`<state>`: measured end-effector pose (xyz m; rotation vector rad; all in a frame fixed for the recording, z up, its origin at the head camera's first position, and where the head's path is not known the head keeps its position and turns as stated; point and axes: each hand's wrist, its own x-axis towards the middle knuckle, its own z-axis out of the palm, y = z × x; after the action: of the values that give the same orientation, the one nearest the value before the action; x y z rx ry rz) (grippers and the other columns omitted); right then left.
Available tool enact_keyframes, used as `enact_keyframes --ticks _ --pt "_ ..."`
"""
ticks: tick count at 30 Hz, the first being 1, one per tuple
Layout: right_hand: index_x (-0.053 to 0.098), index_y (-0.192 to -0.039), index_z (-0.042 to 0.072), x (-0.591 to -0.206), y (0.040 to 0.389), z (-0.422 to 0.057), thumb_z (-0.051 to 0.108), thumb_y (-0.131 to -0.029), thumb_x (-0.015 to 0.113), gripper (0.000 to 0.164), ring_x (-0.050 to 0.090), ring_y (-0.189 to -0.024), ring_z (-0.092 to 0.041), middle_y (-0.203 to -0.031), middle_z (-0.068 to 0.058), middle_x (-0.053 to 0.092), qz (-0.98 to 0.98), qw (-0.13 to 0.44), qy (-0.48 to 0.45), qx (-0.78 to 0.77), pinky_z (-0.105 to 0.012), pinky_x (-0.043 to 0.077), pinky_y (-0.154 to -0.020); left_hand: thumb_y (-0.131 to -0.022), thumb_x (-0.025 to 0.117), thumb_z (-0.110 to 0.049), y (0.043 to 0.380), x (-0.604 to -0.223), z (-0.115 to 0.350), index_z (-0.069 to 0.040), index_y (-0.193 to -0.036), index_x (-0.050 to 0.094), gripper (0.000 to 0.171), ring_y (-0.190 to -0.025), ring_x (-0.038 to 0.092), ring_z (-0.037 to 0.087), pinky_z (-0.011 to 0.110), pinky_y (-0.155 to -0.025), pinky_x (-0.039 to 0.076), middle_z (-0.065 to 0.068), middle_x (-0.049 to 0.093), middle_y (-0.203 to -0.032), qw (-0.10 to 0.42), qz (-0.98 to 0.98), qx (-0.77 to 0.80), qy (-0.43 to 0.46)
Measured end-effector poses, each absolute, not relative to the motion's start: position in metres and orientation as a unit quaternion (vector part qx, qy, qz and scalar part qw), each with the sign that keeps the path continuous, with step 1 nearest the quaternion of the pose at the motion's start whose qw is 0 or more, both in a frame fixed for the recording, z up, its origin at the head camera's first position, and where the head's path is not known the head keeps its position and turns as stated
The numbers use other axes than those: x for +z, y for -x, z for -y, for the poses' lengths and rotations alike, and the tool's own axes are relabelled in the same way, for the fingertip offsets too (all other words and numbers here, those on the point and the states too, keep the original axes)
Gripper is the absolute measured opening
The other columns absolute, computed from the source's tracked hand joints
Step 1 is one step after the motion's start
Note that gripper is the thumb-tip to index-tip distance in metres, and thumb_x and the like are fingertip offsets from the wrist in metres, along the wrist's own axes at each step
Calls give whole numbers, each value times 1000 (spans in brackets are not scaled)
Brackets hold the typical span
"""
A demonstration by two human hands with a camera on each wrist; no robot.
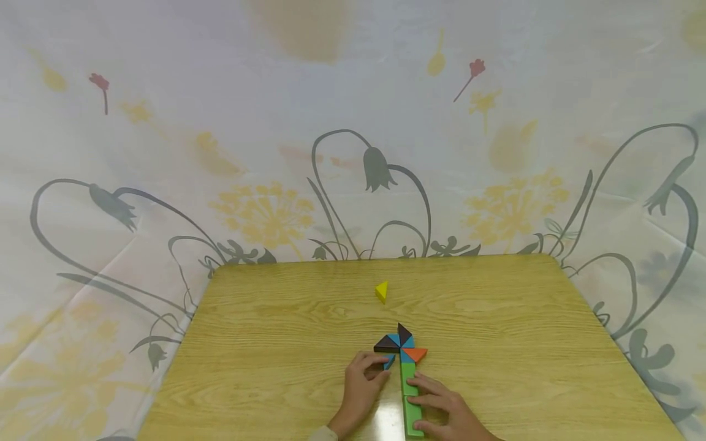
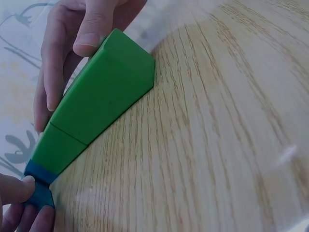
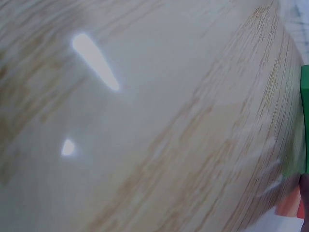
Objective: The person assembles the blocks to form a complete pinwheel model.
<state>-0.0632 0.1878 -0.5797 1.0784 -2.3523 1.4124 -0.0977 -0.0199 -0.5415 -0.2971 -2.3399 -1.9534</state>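
Note:
My left hand [image 1: 361,384] pinches a small blue triangular block [image 1: 389,362] between thumb and fingers, just left of a pinwheel shape laid from blocks. That shape has black triangles [image 1: 388,344], an orange triangle [image 1: 415,354] and blue pieces [image 1: 407,358] meeting at a centre. Below it two green blocks [image 1: 412,419] lie end to end like a stem. The fingers of my right hand [image 1: 449,410] rest along the stem's right side, its thumb by the near end. In the left wrist view the held blue block [image 2: 41,195] sits beside the stem's far end.
A yellow triangular block [image 1: 382,291] lies alone farther back on the wood-grain table [image 1: 265,343]. Behind the table's far edge hangs a pale sheet [image 1: 265,128] printed with flowers. Light glares off the tabletop near the stem.

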Motion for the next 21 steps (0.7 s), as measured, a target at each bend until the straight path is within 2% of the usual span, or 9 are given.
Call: enact_keyframes --ticks 4,7,13,21 --pt "68 -111 2 -569 61 -185 1 -72 79 40 47 -124 -32 -125 -22 56 787 104 -371 483 -22 36 -100 -76 69 14 100 -542 16 11 -95 67 19 -87 62 39 30 -76 55 20 59 -97 44 758 -644 92" --pt "68 -112 3 -576 63 -187 3 -73 79 41 46 -126 -31 -127 -21 55 790 106 -372 477 -23 36 -101 -76 69 15 103 -549 13 11 -93 67 18 -85 62 37 29 -74 56 20 59 -94 53 759 -642 91" --pt "68 -115 8 -591 67 -192 11 -77 78 40 41 -130 -26 -131 -17 54 796 82 -363 477 -24 35 -103 -76 72 11 114 -575 10 3 -90 70 16 -81 63 25 23 -70 55 13 59 -91 61 772 -628 81" --pt "67 -117 6 -593 68 -193 10 -77 78 41 39 -132 -24 -132 -17 53 786 85 -379 481 -22 32 -104 -76 75 5 119 -586 12 -5 -88 71 15 -77 61 14 22 -68 54 5 60 -87 74 778 -617 94"
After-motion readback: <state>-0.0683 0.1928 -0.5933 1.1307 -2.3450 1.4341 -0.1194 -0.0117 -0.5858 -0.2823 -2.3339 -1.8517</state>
